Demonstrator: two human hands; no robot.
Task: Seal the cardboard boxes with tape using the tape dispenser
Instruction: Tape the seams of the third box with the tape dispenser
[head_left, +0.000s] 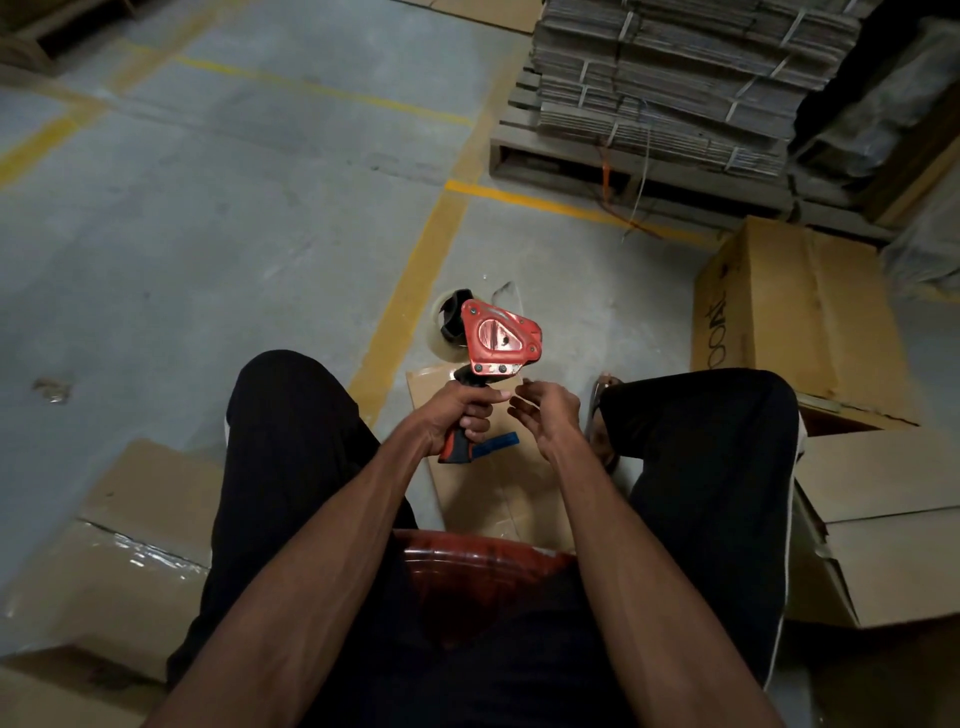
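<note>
Tape dispenser (498, 338) is gripped at its handle by the left hand (462, 410); just right, the right hand (545, 410) is held loosely curled, nothing visibly pinched.

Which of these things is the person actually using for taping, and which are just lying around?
In use:
- tape dispenser, gripped by the left hand
- right hand, fingers by the dispenser's base
- boxes, such as the taped box

Lying about:
- pallet of flat cardboard
- blue strip
- red stool
</note>
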